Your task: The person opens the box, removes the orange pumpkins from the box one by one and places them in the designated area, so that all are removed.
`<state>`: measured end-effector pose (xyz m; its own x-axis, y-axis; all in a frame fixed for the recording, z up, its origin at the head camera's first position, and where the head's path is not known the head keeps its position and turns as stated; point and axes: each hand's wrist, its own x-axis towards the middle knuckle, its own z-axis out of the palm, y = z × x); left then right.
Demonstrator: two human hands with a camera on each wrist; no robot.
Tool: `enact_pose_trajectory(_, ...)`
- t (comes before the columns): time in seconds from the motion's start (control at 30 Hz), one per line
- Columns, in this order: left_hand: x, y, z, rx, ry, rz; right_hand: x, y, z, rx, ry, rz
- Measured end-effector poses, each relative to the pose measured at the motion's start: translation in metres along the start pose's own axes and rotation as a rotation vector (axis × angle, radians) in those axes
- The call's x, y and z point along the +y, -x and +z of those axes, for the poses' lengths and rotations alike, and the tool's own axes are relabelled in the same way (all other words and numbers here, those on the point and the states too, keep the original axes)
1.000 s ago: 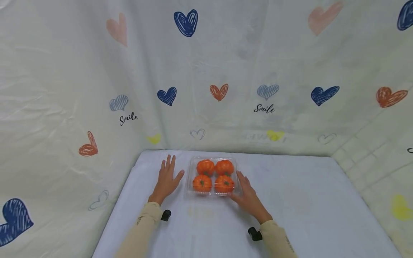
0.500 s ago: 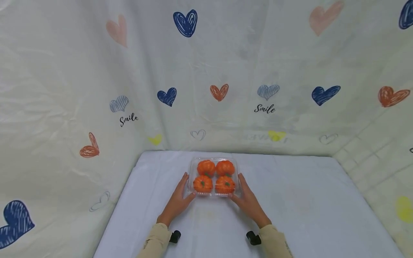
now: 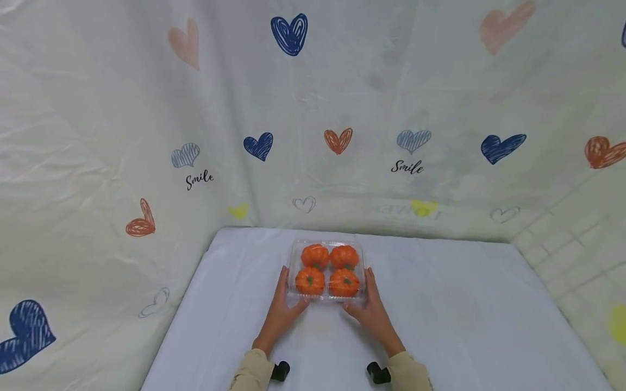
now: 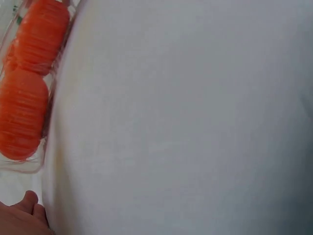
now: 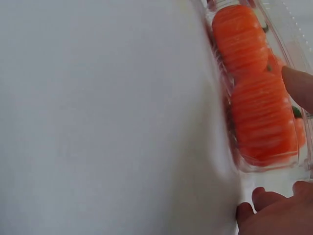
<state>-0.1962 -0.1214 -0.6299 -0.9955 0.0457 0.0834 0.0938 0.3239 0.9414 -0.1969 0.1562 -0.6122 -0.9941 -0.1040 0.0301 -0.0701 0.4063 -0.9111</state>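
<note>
Since two near corners bear the hold, squeeze evenly

While my left grip wraps the near-left corner of the clear box, its fingers lie along the side and its thumb sits at the near edge. I judge that a light squeeze serves best, because thin plastic would likely buckle under a hard pinch. Between my hands, the box shows four orange pumpkins in two rows of two, toward the far edge of the white worktop; whether its base touches the cloth, I cannot tell. A level box should stop them rolling. On the other side, my right grip holds the near-right corner the same way, thumb in front. With nothing of mine under the far end, it could dip, so I'd reach my fingers further along both sides and move both hands together.
</note>
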Motion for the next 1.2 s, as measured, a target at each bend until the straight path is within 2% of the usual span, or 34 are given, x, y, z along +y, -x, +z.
enact_pose_trajectory(0.2, -0.001, 0.003, 0.005, 0.024, 0.011, -0.003, 0.000, 0.002, 0.007, 0.045, -0.008, 0.025)
enact_pose_trajectory(0.4, 0.004, 0.002, 0.009, 0.079, 0.001, 0.036, -0.005, -0.001, 0.009, 0.064, -0.033, 0.059)
enact_pose_trajectory(0.63, 0.000, 0.008, 0.017, 0.142, -0.092, 0.073, -0.006, 0.002, 0.010, 0.073, -0.078, 0.076)
enact_pose_trajectory(0.87, 0.004, 0.015, 0.018, 0.227, -0.176, 0.110, -0.005, 0.005, 0.014, 0.084, -0.124, 0.062)
enact_pose_trajectory(1.03, 0.006, 0.017, 0.020, 0.349, -0.285, 0.184, -0.005, 0.009, 0.018, 0.118, -0.147, 0.049)
enact_pose_trajectory(1.1, 0.006, 0.017, 0.021, 0.392, -0.288, 0.213, -0.005, 0.010, 0.019, 0.136, -0.149, 0.035)
enact_pose_trajectory(1.2, 0.005, 0.017, 0.021, 0.390, -0.251, 0.218, -0.002, 0.012, 0.024, 0.171, -0.142, 0.011)
